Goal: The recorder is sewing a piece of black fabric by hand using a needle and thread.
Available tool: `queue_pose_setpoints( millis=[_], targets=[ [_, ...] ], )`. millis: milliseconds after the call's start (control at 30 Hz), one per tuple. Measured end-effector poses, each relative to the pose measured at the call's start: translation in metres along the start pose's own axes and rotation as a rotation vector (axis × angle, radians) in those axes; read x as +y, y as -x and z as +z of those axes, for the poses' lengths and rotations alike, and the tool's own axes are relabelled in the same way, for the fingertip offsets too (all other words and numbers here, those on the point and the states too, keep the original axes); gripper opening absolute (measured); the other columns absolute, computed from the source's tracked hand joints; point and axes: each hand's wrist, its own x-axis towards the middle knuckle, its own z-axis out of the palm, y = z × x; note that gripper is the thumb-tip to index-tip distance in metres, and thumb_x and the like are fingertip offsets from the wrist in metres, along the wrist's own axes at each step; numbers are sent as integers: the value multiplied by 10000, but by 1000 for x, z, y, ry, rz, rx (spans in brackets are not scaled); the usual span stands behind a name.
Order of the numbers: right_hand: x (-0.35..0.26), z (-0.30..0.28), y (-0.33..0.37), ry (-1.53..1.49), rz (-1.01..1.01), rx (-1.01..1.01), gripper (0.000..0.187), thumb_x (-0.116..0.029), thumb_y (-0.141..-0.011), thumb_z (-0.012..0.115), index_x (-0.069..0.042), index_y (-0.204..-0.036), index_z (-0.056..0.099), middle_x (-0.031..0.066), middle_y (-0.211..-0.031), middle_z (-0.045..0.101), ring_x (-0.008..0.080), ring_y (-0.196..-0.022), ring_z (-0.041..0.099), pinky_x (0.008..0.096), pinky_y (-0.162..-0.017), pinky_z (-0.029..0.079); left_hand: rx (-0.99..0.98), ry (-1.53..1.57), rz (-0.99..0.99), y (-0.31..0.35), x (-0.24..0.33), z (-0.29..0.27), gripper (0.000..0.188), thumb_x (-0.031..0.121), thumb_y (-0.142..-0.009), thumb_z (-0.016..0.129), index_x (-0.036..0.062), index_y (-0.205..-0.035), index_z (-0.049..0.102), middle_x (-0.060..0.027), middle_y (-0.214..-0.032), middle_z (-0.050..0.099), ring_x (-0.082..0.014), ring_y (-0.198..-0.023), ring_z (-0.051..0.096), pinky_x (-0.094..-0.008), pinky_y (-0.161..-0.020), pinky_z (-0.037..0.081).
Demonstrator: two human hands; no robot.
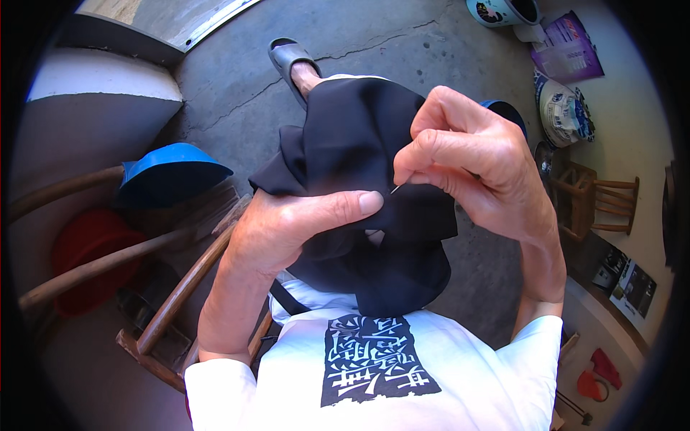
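Black cloth [359, 136] lies in folds across my lap. My left hand [302, 223] is closed on it, with the thumb stretched along the top and the other fingers hidden beneath. My right hand [467, 158] pinches a thin needle [394, 189] between thumb and forefinger. The needle's tip points down at the cloth, just right of my left thumbnail. Whether it has pierced the fabric is too small to tell, and no thread can be made out.
A blue scoop-shaped thing [172, 172] with a wooden handle stands at the left, near a red basin [93, 262] and a wooden chair frame [183, 287]. At the right are a small wooden chair [596, 197], a purple package [569, 47] and a light-blue bucket [496, 11].
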Motion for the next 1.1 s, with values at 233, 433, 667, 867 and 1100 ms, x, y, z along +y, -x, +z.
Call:
queue_pose_setpoints(
  millis=[233, 433, 667, 867, 1100],
  targets=[
    [16, 2, -5, -204, 30, -116, 85, 10, -727, 734, -46, -782, 701, 26, -750, 532, 140, -736, 535, 252, -610, 444, -52, 34, 24, -4, -2, -3, 460, 112, -759, 792, -4, -1161, 600, -60, -1038, 644, -146, -961, 611, -276, -864, 496],
    [23, 1, -5, -335, 85, -155, 63, 3, -768, 701, -46, -806, 691, 21, -742, 599, 144, -750, 551, 285, -678, 450, -23, 7, -9, -3, 0, -1, 456, 93, -747, 804, -5, -1148, 609, -62, -1046, 647, -142, -964, 612, -277, -867, 496],
    [26, 1, -3, -425, 96, -185, 70, 14, -792, 690, -41, -832, 708, 16, -769, 609, 135, -771, 568, 272, -701, 471, -7, -28, 17, -2, 1, 1, 468, 94, -744, 809, -7, -1154, 607, -68, -1049, 646, -152, -969, 614, -280, -871, 498],
    [27, 2, -1, -505, 158, -193, 61, 11, -798, 690, -36, -833, 707, 20, -780, 615, 131, -784, 575, 264, -715, 478, -30, -57, 51, -5, -2, 0, 480, 129, -739, 817, -7, -1148, 605, -67, -1033, 640, -150, -958, 608, -270, -848, 498],
    [23, -1, -2, -367, 120, -162, 67, 5, -778, 704, -48, -819, 711, 19, -749, 608, 141, -759, 561, 277, -678, 452, -25, -150, 90, -6, -2, 3, 441, 146, -743, 797, 10, -1117, 608, -41, -972, 623, -120, -900, 601, -251, -789, 504]
  ],
)
